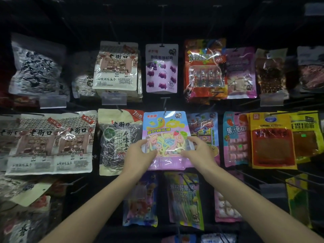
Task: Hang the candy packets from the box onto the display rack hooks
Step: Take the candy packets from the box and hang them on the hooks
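Observation:
A pastel candy packet [166, 127] with coloured gummy strings behind a clear window hangs in the middle row of the dark display rack. Its top hole sits at a metal hook [165, 104]. My left hand [140, 155] grips the packet's lower left side, thumb across the window. On the lower right side, my right hand [198, 151] holds it with fingers curled over the window's edge. The box is not in view.
Snack packets fill the hooks all around: sunflower seed bags [115, 67] at left, a purple grape candy packet [161, 69] directly above, orange and yellow packets [271, 141] at right, more candy packets [184, 199] below. Bare hooks [249, 176] jut out at lower right.

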### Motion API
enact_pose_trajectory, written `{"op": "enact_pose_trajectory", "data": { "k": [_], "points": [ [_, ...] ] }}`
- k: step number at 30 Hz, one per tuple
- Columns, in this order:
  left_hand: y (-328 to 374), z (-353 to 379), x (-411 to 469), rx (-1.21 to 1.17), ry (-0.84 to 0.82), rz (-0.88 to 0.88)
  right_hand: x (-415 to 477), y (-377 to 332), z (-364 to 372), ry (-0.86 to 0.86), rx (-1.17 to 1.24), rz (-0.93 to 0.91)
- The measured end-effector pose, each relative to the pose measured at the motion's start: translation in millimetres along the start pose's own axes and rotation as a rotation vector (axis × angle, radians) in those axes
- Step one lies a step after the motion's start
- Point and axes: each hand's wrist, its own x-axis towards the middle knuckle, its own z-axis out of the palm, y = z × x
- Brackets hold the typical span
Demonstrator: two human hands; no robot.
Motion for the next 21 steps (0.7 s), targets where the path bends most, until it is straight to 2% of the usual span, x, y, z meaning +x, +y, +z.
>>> {"op": "enact_pose_trajectory", "data": {
  "k": [6,14,21],
  "points": [
    [-5.8,14.5,21.5,0.116,-0.024,0.011,21.9,13.0,11.8,0.053,-0.123,0.017],
    [-31.0,34.0,43.1,0.402,-0.137,-0.007,45.9,42.8,30.6,0.045,-0.354,-0.023],
    [-56.3,51.4,54.7,0.470,-0.176,-0.001,57.4,67.2,47.5,0.061,-0.509,-0.053]
  ]
}}
